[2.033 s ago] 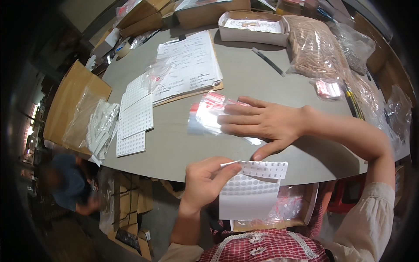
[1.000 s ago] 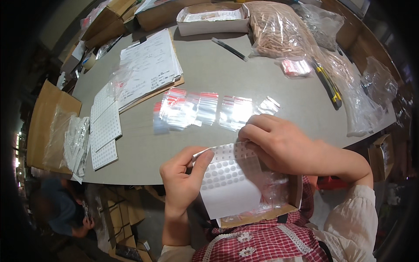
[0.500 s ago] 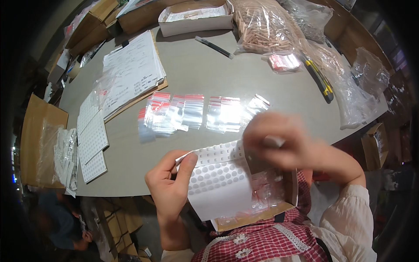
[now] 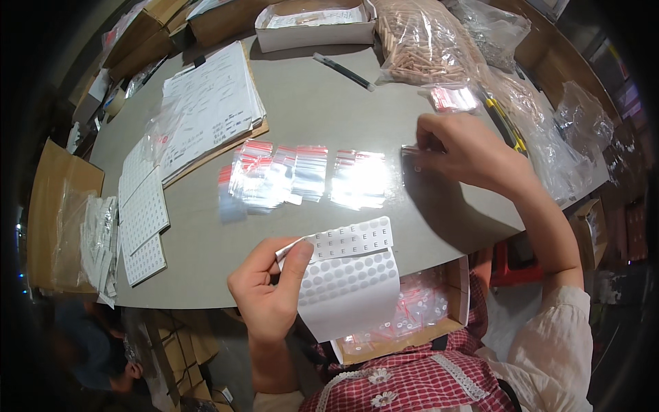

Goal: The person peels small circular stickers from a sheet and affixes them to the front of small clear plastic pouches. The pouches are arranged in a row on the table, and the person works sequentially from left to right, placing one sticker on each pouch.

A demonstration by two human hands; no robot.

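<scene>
My left hand (image 4: 273,292) pinches the left edge of a white sticker sheet (image 4: 353,240), its thumb on top. The sheet carries rows of round letter stickers and is folded over, with grey dots below the fold. My right hand (image 4: 463,147) is over the table with its fingers bent together at a small clear zip bag (image 4: 410,168); what the fingertips hold, if anything, is hidden. To its left, overlapping zip bags with red top strips (image 4: 309,172) lie in a row. Under the sheet, an open cardboard box (image 4: 456,295) at my lap contains small filled zip bags (image 4: 420,309).
More sticker sheets (image 4: 144,213) and a clipboard with papers (image 4: 209,103) lie left. Toward the back are a pen (image 4: 344,71), a white box (image 4: 316,36) and a large bag of wooden dowels (image 4: 422,48). A yellow cutter (image 4: 506,123) lies right.
My right hand has moved from the sheet's right edge up and right to the small bag on the table. The left hand still holds the sheet in nearly the same place.
</scene>
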